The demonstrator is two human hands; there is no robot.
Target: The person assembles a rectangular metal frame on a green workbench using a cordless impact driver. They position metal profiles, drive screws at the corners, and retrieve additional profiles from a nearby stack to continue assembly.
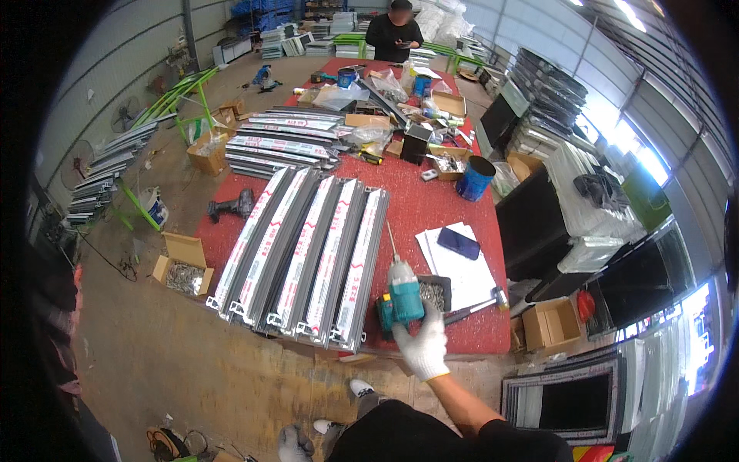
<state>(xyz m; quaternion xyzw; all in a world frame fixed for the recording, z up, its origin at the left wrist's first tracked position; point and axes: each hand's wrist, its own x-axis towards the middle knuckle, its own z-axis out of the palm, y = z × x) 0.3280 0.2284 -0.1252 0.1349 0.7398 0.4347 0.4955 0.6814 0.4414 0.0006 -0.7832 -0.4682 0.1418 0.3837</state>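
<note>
My right hand (424, 343), in a white knitted glove, is closed around a teal cordless drill (405, 294) with a long thin bit that points away from me. The drill is over the red table's near edge, beside an open box of screws (434, 291). Left of it lie several long metal profiles (312, 254) in a row, with printed protective film. My left hand (295, 443), in a grey glove, hangs low near the bottom of the picture, away from the table; its fingers are partly hidden, and nothing can be made out in it.
A smartphone (459, 242) lies on white papers (462, 277) at the right, near a hammer (499, 297). A dark drill (232, 206) rests left of the profiles. Farther back are a blue can (476, 178) and more profiles (283, 141). Another person (395, 32) stands beyond the table.
</note>
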